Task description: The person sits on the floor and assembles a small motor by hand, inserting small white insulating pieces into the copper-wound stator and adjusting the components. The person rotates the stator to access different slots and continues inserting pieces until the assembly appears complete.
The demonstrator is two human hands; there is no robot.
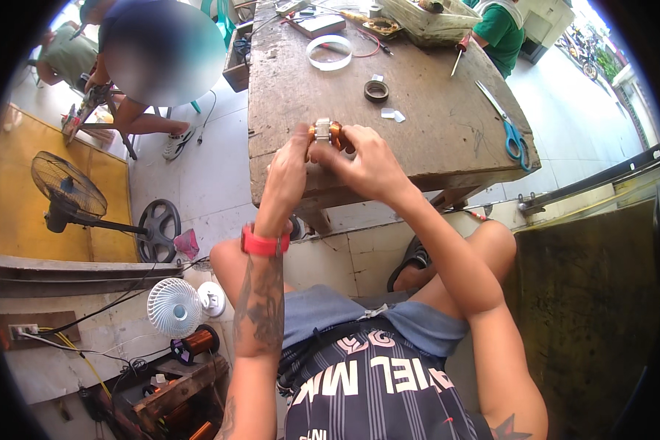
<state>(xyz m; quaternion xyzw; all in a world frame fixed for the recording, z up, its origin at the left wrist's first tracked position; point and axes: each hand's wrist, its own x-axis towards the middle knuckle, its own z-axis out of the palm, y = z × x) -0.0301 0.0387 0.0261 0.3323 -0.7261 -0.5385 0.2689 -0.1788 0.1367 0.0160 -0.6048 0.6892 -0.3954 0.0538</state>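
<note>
Between my two hands, over the near edge of the wooden table, is a small motor coil with copper windings and a pale metal core. My left hand grips its left side, fingers partly hidden behind the wrist. My right hand closes on its right side, thumb below and fingers bent over the copper. Beyond the hands lie a roll of dark tape and small white pieces. A wide white tape ring stands farther back.
Blue-handled scissors and a screwdriver lie at the table's right. A worn tray stands at the back. At left are a black fan, a small white fan and a copper wire spool. Other people sit nearby.
</note>
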